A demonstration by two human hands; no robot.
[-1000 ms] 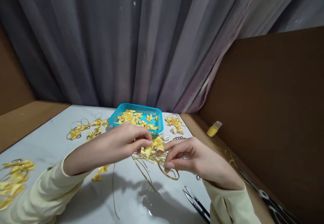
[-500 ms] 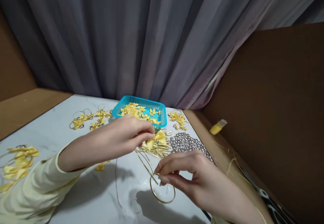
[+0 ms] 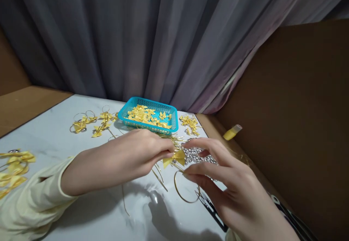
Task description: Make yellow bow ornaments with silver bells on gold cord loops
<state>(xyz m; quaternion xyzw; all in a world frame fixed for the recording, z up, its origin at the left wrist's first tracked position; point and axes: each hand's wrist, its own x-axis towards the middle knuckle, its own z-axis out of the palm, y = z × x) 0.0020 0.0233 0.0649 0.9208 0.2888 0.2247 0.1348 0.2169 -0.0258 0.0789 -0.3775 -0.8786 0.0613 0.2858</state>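
Your right hand (image 3: 231, 190) pinches a gold cord loop (image 3: 185, 186) just above the worktop (image 3: 54, 135), beside the scissors (image 3: 211, 208). Your left hand (image 3: 131, 157) grips a yellow bow (image 3: 174, 157) by its knot, almost touching the loop. You seem to be joining bow to loop, which needs steady alignment. Beyond lie silver beads (image 3: 196, 153); farther back, the blue basket (image 3: 163, 108) holds loose bows.
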